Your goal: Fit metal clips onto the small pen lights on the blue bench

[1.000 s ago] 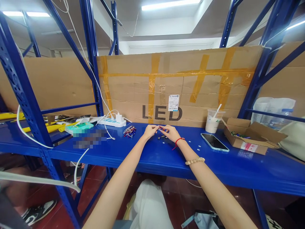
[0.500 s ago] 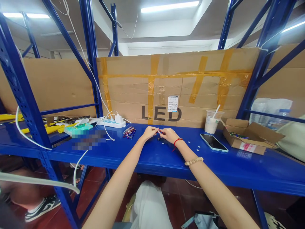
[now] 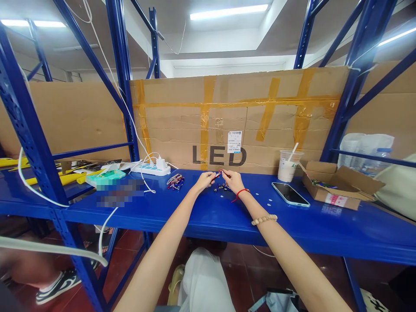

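Item: small red piece (image 3: 217, 175), pinched between fingertips of my left hand (image 3: 204, 180) and right hand (image 3: 232, 180), both closed on it above the shelf (image 3: 201, 208); I judged it light, rigid, easily dropped; best held at its ends; dark loose parts (image 3: 221, 188) lay just below the fingers.

Left hand (image 3: 205, 180): pinching small red piece (image 3: 217, 175)
Right hand (image 3: 233, 180): pinching same piece
Shelf (image 3: 208, 208): blue, small parts (image 3: 222, 188) below hands

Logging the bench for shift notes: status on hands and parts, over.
Left hand and right hand pinch one small red piece between them. Loose small parts on blue shelf beneath. Nothing in the way.
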`<state>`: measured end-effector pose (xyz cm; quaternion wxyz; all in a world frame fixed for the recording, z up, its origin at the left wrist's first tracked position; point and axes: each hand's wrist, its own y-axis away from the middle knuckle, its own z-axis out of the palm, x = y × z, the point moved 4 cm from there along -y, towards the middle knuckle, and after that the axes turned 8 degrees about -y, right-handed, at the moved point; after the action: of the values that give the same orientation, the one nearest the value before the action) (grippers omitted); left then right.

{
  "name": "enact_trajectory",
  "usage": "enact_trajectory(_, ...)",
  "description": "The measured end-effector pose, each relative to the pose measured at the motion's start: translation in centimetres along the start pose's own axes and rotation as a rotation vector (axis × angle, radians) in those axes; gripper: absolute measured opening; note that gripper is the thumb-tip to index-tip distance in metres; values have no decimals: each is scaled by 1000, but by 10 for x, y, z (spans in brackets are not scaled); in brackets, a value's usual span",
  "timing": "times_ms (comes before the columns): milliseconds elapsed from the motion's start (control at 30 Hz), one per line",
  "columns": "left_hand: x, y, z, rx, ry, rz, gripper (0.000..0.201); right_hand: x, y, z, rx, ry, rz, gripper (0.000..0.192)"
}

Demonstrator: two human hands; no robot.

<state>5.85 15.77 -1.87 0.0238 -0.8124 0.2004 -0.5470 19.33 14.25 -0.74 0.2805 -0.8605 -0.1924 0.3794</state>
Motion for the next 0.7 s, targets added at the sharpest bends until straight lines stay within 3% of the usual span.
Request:
enact_trajectory(133, -3, -1, 3, -20, -79, 23, 37, -1, 2, -1, 4, -22, 75, 42)
enact_trajectory(300, -9, -5, -10, 178, -104, 7, 38, 7, 2, -2, -24, 88, 203, 31)
enact_trajectory(433, -14, -8, -20, 303, -76, -73, 34, 20, 5, -9, -9, 212, 388, 23)
enact_trajectory(567, -14, -7, -18, 291, -18, -126, 29, 29, 9, -15, 1, 247, 508, 20)
enact_trajectory(700, -8, -3, -14, 224, 25, -120, 33, 24, 6, -13, 9, 141, 416, 28)
